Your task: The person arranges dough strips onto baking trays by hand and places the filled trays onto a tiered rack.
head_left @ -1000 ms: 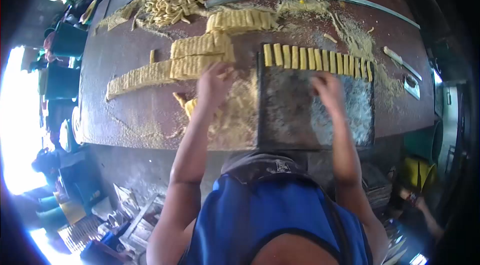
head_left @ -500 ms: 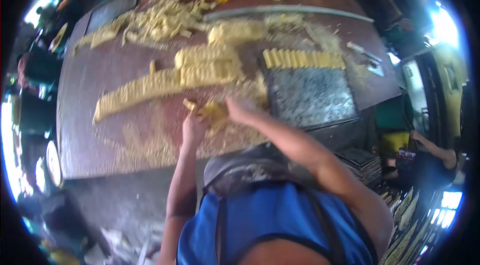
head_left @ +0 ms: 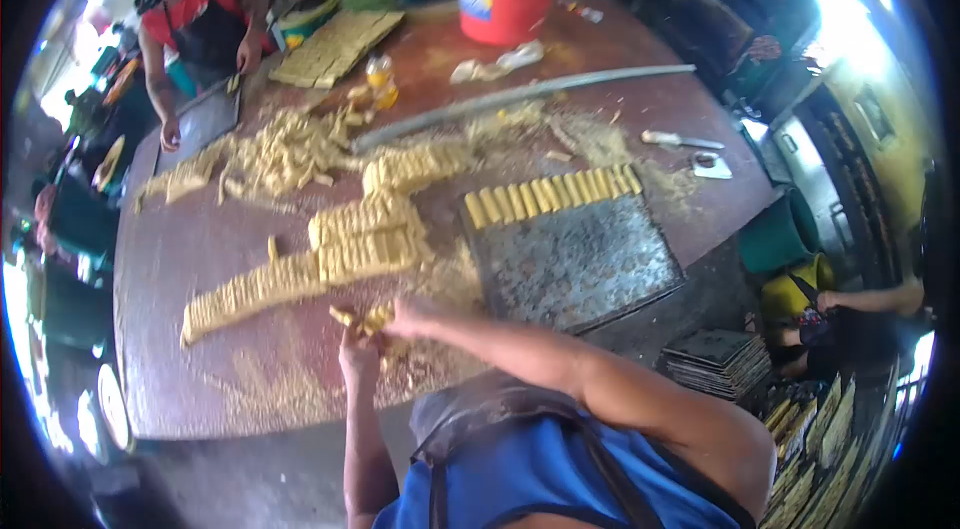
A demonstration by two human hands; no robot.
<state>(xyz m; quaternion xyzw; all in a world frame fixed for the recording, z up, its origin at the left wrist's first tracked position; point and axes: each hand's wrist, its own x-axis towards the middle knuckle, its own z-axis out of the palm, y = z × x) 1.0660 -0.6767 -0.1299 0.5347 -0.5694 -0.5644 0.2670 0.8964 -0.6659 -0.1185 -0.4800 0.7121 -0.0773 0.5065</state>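
Note:
My left hand (head_left: 358,351) is closed around a small yellow dough piece (head_left: 342,314) above the near part of the table. Close by on its right, my right hand (head_left: 408,317) has its fingers closed on yellow dough pieces (head_left: 380,315); the fingertips are partly hidden. Just beyond my hands lies a long row of cut dough strips (head_left: 250,289), joined to a stacked block of strips (head_left: 365,241). To the right rests a dark metal baking tray (head_left: 575,264), with dough sticks (head_left: 550,194) lined up along its far edge.
A heap of dough scraps (head_left: 290,149), a long metal bar (head_left: 530,89), a knife (head_left: 682,140) and a red bucket (head_left: 505,4) are on the table (head_left: 180,369). Another person (head_left: 205,9) works at the far left. Stacked trays (head_left: 715,361) stand at lower right.
The view has tilted up, showing the other person and the whole bucket. My hands stay close together at the dough pieces, the right one now nearer the left.

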